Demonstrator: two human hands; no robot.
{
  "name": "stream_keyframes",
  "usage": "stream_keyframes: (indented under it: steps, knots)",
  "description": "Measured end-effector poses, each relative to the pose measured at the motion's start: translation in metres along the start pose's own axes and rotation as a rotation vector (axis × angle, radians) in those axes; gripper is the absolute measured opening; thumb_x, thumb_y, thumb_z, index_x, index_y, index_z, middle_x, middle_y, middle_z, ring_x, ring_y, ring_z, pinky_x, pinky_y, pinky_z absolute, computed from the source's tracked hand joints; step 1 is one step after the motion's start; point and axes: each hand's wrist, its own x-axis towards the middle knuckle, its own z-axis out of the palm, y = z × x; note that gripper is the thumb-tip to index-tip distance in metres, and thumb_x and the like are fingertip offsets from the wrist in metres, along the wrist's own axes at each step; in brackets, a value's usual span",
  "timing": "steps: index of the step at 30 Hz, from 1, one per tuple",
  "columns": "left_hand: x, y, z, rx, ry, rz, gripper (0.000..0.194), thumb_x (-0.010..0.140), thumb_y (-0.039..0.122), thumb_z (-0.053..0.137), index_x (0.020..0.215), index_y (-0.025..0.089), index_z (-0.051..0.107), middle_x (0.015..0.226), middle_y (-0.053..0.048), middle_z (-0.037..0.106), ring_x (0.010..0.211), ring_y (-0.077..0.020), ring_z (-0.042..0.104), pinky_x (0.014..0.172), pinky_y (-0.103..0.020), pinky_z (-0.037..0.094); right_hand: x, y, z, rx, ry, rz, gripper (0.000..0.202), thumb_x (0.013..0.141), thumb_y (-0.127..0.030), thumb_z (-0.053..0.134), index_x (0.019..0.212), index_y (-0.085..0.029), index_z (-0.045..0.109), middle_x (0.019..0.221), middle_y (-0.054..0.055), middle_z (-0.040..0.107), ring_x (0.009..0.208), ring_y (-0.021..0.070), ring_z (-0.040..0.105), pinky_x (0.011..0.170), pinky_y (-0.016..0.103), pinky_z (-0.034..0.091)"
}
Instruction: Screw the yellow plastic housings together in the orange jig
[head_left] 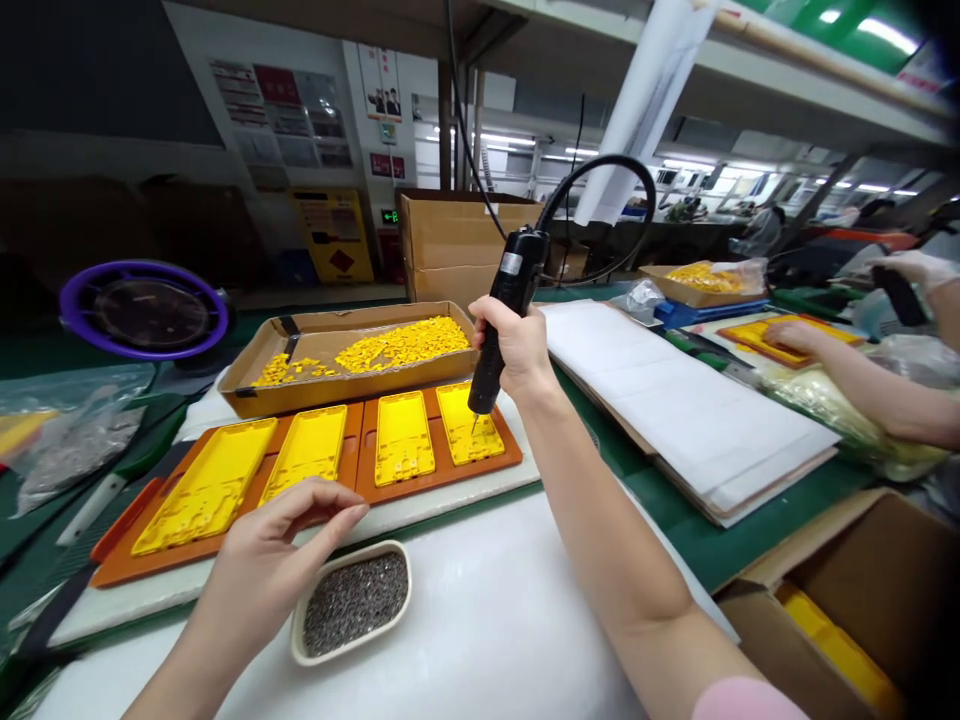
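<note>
My right hand (517,345) is wrapped round a black electric screwdriver (504,315), held nearly upright. The bit points down at the lower part of the rightmost yellow plastic shell (466,415). Three more yellow shells, one of them (403,435) just to its left, lie in the orange-brown trays (367,470). My left hand (289,545) hovers at the near edge of the trays, beside and partly above a cream dish (409,590) of small dark screws (356,600). Its thumb and index finger are close together; whether a small screw is between them cannot be made out.
Behind the trays stands a cardboard box (300,395) of small yellow parts. A purple-rimmed fan (146,310) is at the left. White sheets (675,390) are stacked at the right, and beyond them another person's hands (795,337) work. An open carton (862,590) sits at the lower right.
</note>
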Motion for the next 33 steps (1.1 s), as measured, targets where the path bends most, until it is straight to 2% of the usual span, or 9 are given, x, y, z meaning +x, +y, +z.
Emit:
stream_keyframes:
  steps: [7, 10, 16, 22, 25, 27, 31, 33]
  knots:
    - [0.001, -0.001, 0.000, 0.023, 0.007, -0.016, 0.025, 0.074, 0.047, 0.065, 0.077, 0.022, 0.064, 0.078, -0.001, 0.067, 0.072, -0.0169, 0.062, 0.064, -0.020, 0.050, 0.004, 0.006, -0.003, -0.021, 0.023, 0.015, 0.018, 0.061, -0.027, 0.067, 0.064, -0.016, 0.052, 0.054, -0.003, 0.048, 0.045, 0.0072, 0.042, 0.044, 0.022, 0.035]
    - [0.002, 0.000, 0.000, 0.023, 0.009, -0.015, 0.026, 0.074, 0.048, 0.065, 0.077, 0.022, 0.064, 0.079, -0.001, 0.067, 0.072, -0.0170, 0.062, 0.066, -0.020, 0.050, 0.002, 0.009, -0.003, -0.034, -0.009, 0.016, 0.018, 0.062, -0.028, 0.066, 0.063, -0.015, 0.053, 0.055, -0.003, 0.048, 0.046, 0.0071, 0.042, 0.045, 0.021, 0.036]
    - [0.000, -0.001, 0.001, 0.008, -0.001, -0.006, 0.024, 0.074, 0.046, 0.066, 0.077, 0.022, 0.064, 0.078, 0.000, 0.067, 0.071, -0.0160, 0.062, 0.066, -0.019, 0.049, -0.004, 0.007, 0.001, -0.024, -0.266, 0.014, 0.014, 0.066, -0.025, 0.064, 0.063, -0.016, 0.054, 0.055, -0.004, 0.048, 0.048, 0.0070, 0.044, 0.048, 0.020, 0.037]
    - [-0.002, -0.005, 0.004, 0.019, -0.048, 0.046, 0.019, 0.077, 0.042, 0.064, 0.078, 0.023, 0.063, 0.079, 0.001, 0.066, 0.072, -0.0147, 0.061, 0.067, -0.018, 0.047, -0.006, 0.002, 0.001, 0.047, -0.546, 0.123, 0.016, 0.064, -0.026, 0.067, 0.069, -0.016, 0.056, 0.054, -0.005, 0.048, 0.047, 0.0067, 0.041, 0.048, 0.020, 0.037]
    - [-0.002, -0.006, 0.004, 0.054, -0.056, 0.078, 0.017, 0.078, 0.040, 0.063, 0.078, 0.023, 0.062, 0.079, 0.001, 0.065, 0.072, -0.0144, 0.060, 0.067, -0.018, 0.045, -0.010, -0.001, 0.004, 0.017, -0.620, 0.147, 0.020, 0.062, -0.029, 0.070, 0.071, -0.016, 0.058, 0.054, -0.006, 0.049, 0.046, 0.0069, 0.042, 0.047, 0.020, 0.036]
    - [-0.002, -0.005, 0.004, 0.082, -0.063, 0.110, 0.017, 0.079, 0.039, 0.062, 0.078, 0.023, 0.062, 0.079, 0.001, 0.064, 0.072, -0.0145, 0.060, 0.067, -0.019, 0.045, -0.016, -0.002, 0.009, -0.057, -0.595, 0.117, 0.019, 0.063, -0.030, 0.069, 0.070, -0.015, 0.058, 0.055, -0.005, 0.050, 0.048, 0.0073, 0.044, 0.048, 0.020, 0.036]
    - [-0.001, -0.003, 0.006, 0.096, -0.065, 0.167, 0.016, 0.081, 0.037, 0.060, 0.079, 0.022, 0.061, 0.081, 0.000, 0.063, 0.075, -0.0151, 0.059, 0.069, -0.021, 0.044, -0.030, -0.004, 0.023, -0.270, -0.393, -0.034, 0.015, 0.064, -0.027, 0.066, 0.066, -0.016, 0.056, 0.057, -0.004, 0.049, 0.052, 0.0087, 0.046, 0.051, 0.021, 0.037]
    - [-0.001, -0.001, 0.006, 0.084, -0.055, 0.187, 0.015, 0.082, 0.036, 0.059, 0.078, 0.021, 0.060, 0.081, 0.000, 0.063, 0.075, -0.0151, 0.058, 0.069, -0.021, 0.044, -0.037, -0.006, 0.029, -0.262, -0.319, -0.077, 0.015, 0.063, -0.025, 0.066, 0.063, -0.016, 0.055, 0.056, -0.004, 0.049, 0.052, 0.0089, 0.046, 0.050, 0.022, 0.037]
